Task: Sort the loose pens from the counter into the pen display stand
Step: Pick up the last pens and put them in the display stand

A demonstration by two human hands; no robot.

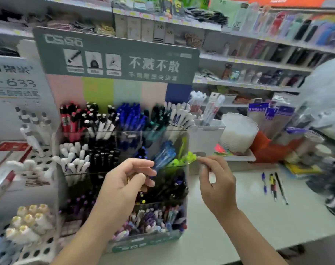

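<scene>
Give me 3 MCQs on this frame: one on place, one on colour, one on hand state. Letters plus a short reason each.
1. Where do the loose pens lie?
A. On the white counter, to the right of the pen display stand
B. On the top shelf
C. Inside the white perforated tray

2. What colour is the pen at the right hand?
A. Red
B. Bright yellow-green
C. Black

3. What is the right hand doing?
A. Lying flat on the counter
B. Hanging idle, holding nothing
C. Pinching the pen's end with its fingers

Answers:
1. A: they lie side by side on the counter, right of the stand.
2. B: it shows neon yellow-green against the stand's right edge.
3. C: thumb and fingers close on the pen's end, above the counter.
</scene>
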